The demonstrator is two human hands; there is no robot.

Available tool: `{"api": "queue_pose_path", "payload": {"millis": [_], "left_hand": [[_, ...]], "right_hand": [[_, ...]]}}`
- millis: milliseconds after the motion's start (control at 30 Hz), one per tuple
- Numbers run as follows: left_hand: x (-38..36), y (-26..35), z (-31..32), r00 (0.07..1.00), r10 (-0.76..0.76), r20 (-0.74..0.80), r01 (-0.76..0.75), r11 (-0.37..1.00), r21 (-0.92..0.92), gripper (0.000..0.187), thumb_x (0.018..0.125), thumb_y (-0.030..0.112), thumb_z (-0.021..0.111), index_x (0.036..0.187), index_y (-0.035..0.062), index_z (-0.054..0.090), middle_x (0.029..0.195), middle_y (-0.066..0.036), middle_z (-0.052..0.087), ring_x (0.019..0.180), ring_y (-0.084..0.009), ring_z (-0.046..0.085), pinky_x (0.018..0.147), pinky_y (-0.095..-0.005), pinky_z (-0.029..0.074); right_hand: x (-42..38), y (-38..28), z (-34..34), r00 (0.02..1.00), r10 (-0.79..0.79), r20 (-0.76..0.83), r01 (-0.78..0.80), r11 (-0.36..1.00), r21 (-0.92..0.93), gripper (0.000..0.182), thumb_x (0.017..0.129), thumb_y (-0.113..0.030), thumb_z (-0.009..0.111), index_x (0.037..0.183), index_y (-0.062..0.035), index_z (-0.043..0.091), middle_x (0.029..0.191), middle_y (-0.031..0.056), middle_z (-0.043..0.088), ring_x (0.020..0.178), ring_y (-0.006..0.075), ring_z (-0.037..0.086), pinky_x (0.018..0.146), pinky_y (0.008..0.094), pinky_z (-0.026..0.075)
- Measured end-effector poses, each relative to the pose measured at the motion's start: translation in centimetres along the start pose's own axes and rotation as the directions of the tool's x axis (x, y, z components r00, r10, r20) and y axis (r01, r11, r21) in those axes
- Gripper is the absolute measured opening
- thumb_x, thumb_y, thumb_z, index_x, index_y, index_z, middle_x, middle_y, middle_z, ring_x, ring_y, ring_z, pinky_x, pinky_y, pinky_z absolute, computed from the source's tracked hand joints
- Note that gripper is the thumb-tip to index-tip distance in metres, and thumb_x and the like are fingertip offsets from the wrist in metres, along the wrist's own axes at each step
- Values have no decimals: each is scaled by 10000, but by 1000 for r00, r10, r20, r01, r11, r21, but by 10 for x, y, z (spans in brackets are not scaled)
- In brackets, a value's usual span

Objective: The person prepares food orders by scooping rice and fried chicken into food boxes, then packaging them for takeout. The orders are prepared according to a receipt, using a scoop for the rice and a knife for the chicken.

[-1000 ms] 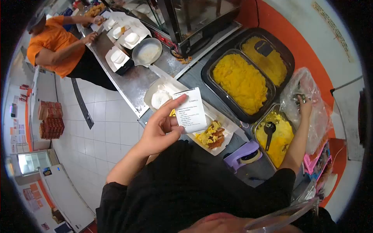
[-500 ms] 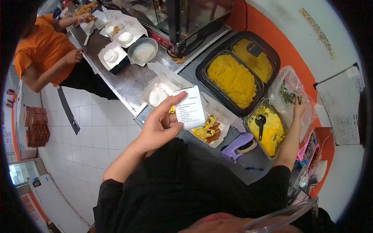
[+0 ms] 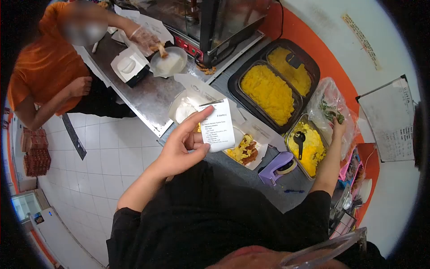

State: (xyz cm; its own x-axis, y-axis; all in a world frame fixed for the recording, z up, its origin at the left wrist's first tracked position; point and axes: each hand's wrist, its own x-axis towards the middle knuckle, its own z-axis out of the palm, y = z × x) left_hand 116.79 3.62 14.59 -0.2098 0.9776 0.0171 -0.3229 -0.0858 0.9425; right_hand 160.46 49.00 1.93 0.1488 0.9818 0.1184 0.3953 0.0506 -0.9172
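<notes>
Between the thumb and fingers of my left hand (image 3: 181, 145) is a printed paper receipt (image 3: 218, 127), held up over the counter. Behind it, partly covered, stands an open takeaway box (image 3: 190, 85) with white rice (image 3: 184, 110) in it. Another open box (image 3: 251, 163) holds scrambled egg and a brown fried piece (image 3: 247, 152). My right hand (image 3: 339, 127) is closed on some green leaves (image 3: 333, 114) at the clear plastic bag (image 3: 322, 96). Just left of that hand sits a tray of yellow shredded food (image 3: 313, 154) with a black spoon (image 3: 300, 141).
A black two-part tray of yellow food (image 3: 268, 92) stands at the back. Nearer are a purple tape dispenser (image 3: 274, 169) and a blue pen (image 3: 294, 191). At left, a co-worker in orange (image 3: 53, 67) reaches a gloved hand over a metal bowl (image 3: 169, 62) beside a rice box (image 3: 128, 65).
The co-worker has leaned in, and their gloved hand now holds a fried piece over the bowl. My right hand has risen slightly with green leaves showing in it. The receipt stays nearly still.
</notes>
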Motion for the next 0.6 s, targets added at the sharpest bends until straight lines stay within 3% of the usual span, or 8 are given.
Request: {"api": "queue_pose_path", "payload": {"millis": [167, 300, 367, 433, 500, 567, 600], "left_hand": [[-4, 3, -8, 1000, -7, -7, 7, 1000, 16, 679, 726, -163, 410, 1361, 16, 247, 1302, -74, 309, 1117, -208, 505, 794, -207, 433], [-7, 4, -13, 999, 23, -26, -22, 1000, 18, 685, 721, -162, 416, 1361, 20, 250, 1289, -70, 317, 1120, -211, 503, 806, -215, 433], [-8, 6, -16, 1000, 3, -26, -3, 1000, 13, 687, 721, -162, 416, 1361, 23, 251, 1287, -70, 320, 1121, -212, 502, 808, -218, 433], [-9, 7, -17, 1000, -15, -22, 15, 1000, 8, 689, 720, -163, 416, 1362, 25, 252, 1284, -70, 323, 1122, -213, 501, 810, -220, 433], [-8, 10, -16, 999, 31, -44, -30, 999, 44, 679, 725, -170, 396, 1360, -27, 206, 1343, -171, 305, 1097, -243, 511, 783, -260, 469], [-11, 6, -20, 996, 62, -64, -58, 997, 54, 639, 744, -154, 428, 1344, -22, 254, 1323, -159, 337, 1076, -224, 520, 792, -257, 464], [-12, 2, -24, 992, 95, -87, -90, 994, 60, 598, 763, -137, 460, 1328, -17, 302, 1302, -146, 370, 1055, -206, 529, 801, -255, 459]], "right_hand": [[-2, -6, 9, 996, -16, -89, 8, 996, -91, 252, 759, -31, 652, 971, 19, 524, 784, 86, 576, 534, 147, 554, 470, 249, 521], [-7, -7, 16, 995, -50, -92, 45, 998, -54, 234, 757, -28, 655, 948, 19, 529, 778, 72, 572, 545, 137, 543, 470, 246, 515], [-10, -7, 19, 975, -61, -212, 53, 998, -43, 234, 749, -9, 657, 946, 25, 534, 779, 62, 568, 572, 135, 547, 452, 238, 500], [-15, -7, 21, 973, -72, -220, 78, 997, 17, 236, 765, -56, 654, 952, 26, 536, 781, 57, 566, 575, 130, 547, 471, 237, 501], [-2, 7, 19, 969, -82, -231, 103, 991, 80, 248, 781, -103, 652, 958, 28, 537, 782, 51, 565, 578, 126, 547, 491, 236, 502], [38, 59, 7, 985, -101, -137, 40, 921, -388, 363, 820, -236, 615, 1032, 46, 529, 866, 112, 586, 663, 170, 571, 670, 305, 512], [24, 48, 14, 985, -102, -138, 44, 927, -373, 363, 820, -236, 615, 1032, 46, 529, 866, 112, 586, 663, 170, 571, 670, 305, 512]]}}
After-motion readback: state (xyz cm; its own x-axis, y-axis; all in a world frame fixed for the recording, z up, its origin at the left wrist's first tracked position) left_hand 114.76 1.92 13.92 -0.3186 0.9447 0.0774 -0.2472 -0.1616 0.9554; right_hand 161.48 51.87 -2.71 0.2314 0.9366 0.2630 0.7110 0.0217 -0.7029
